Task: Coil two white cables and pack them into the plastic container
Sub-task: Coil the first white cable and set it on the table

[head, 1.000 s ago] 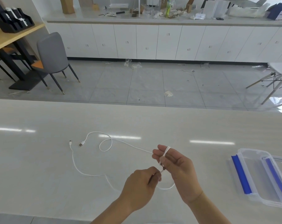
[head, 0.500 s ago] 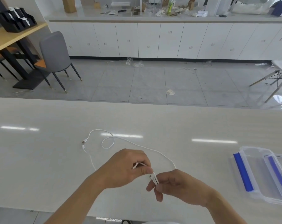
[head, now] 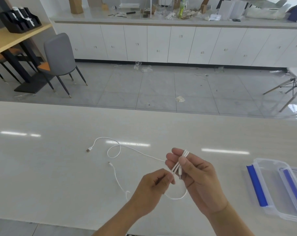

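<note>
- White cable (head: 135, 150) trails over the table (head: 42, 167), left of the hands
- left hand (head: 151, 189) pinches it, I think
- right hand (head: 193, 174) grips folded strands
- plastic container (head: 270, 188) sits right of the hands, open

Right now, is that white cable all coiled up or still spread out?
Mostly spread out. The white cable trails across the table; only a few loops sit bunched in the right hand.

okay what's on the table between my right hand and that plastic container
Nothing: in the head view the stretch of white table between the right hand, which grips the folded white cable, and the plastic container is bare.
</note>
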`<state>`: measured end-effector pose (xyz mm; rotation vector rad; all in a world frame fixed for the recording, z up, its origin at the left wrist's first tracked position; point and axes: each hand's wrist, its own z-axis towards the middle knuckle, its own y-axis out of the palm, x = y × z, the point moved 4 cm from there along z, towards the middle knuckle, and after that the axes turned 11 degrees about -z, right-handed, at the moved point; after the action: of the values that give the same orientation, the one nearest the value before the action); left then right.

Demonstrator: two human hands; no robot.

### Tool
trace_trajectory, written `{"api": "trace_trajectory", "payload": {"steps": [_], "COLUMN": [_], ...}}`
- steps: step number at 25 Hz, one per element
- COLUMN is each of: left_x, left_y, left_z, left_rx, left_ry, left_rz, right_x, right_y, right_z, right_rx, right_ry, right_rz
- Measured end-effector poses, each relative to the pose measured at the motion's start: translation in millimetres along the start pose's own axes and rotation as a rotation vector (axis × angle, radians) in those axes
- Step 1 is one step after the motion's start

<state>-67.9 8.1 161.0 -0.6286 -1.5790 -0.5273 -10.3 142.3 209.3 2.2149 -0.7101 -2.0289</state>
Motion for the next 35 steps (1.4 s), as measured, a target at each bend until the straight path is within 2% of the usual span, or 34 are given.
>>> {"api": "trace_trajectory", "payload": {"steps": [2,4,6,8,10,13,16,19,24,26,29,32,35], "left_x": [-2,-1,5,13,19,32,46,53,43,31,14,7,4], "left_y": [7,8,5,-4,-16,-35,-52,-57,-46,-36,-22,-7,0], "left_z": [-5,-8,-8,-6,-4,-1,1,4,5,2,1,-2,-5], "left_rx": [-0.009,-0.031,-0.055,-0.064,-0.092,-0.117,-0.163,-0.206,-0.125,-0.076,0.028,0.046,0.051], "left_ry": [-0.006,-0.012,-0.005,-0.022,-0.04,0.018,0.05,0.07,0.086,0.068,0.021,0.031,0.017], "left_rz": [0.081,0.204,0.347,0.42,0.49,0.631,0.563,0.361,-0.027,-0.115,-0.165,-0.1,0.036], "right_x": [4,11,18,23,29,31,26,18,3,2,6,6,6], "right_y": [-5,-7,-9,-10,-12,-13,-9,3,14,17,18,15,4], "right_z": [4,6,6,7,6,2,-7,-17,-18,-16,-10,-1,9], "right_rx": [0.114,0.222,0.228,0.126,-0.047,-0.276,-0.435,-0.571,-0.593,-0.556,-0.412,-0.28,-0.079], "right_ry": [-0.027,-0.056,-0.074,-0.062,-0.019,0.083,0.202,0.231,0.173,0.158,0.115,0.015,-0.012], "right_rz": [-0.091,-0.331,-0.546,-0.738,-0.913,-1.051,-0.914,-0.78,-0.525,-0.381,-0.143,0.001,0.024]}}
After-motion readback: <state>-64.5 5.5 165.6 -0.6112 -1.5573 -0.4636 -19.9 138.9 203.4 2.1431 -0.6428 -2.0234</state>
